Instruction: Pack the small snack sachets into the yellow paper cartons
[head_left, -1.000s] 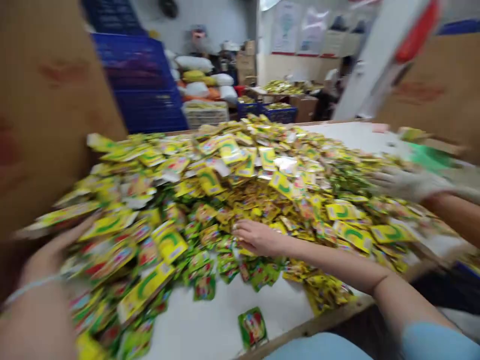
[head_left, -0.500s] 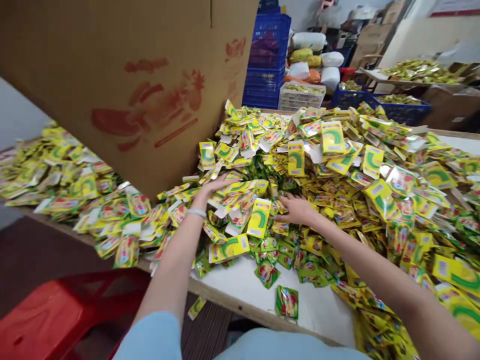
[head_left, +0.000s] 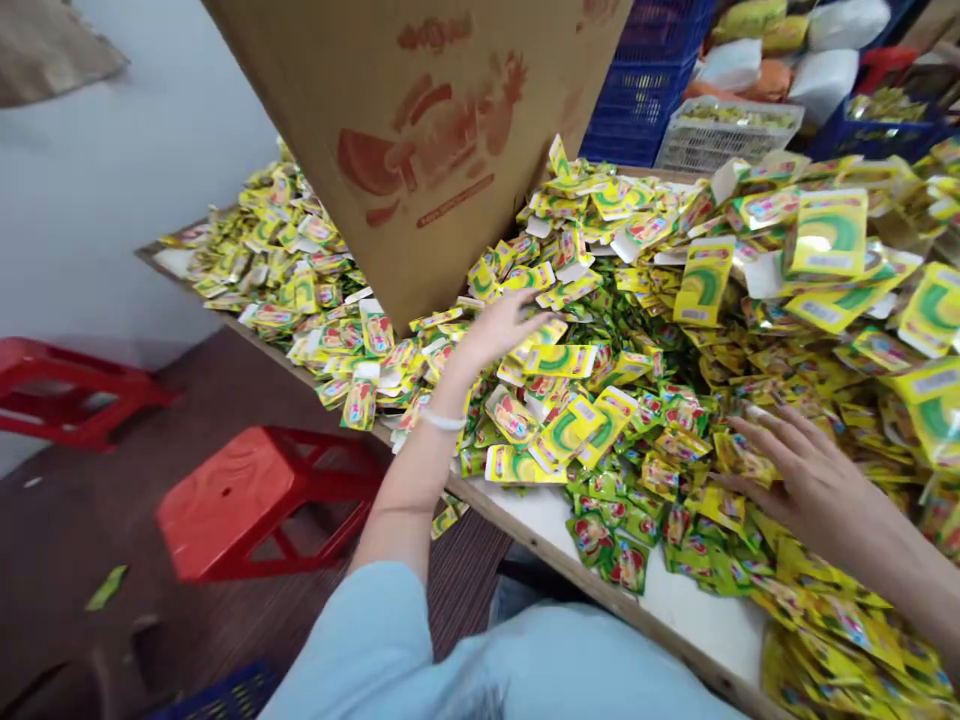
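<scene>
A big heap of small yellow and green sachets [head_left: 675, 330] covers a white table [head_left: 697, 625]. My left hand [head_left: 499, 325], with a pale band at the wrist, lies flat on the sachets at the foot of a large cardboard box [head_left: 420, 130], fingers stretched out. My right hand [head_left: 806, 475] rests palm down on the sachets nearer the table's front edge, fingers spread. Neither hand grips anything that I can see.
Two red plastic stools [head_left: 255, 500] stand on the dark floor at the left. Blue crates [head_left: 645, 90], a white basket [head_left: 724, 130] and stuffed bags are behind the table. A green sachet [head_left: 105, 588] lies on the floor.
The view has swung left and down. My left hand has slid further up toward the box. My right hand has moved right and toward me across the sachets.
</scene>
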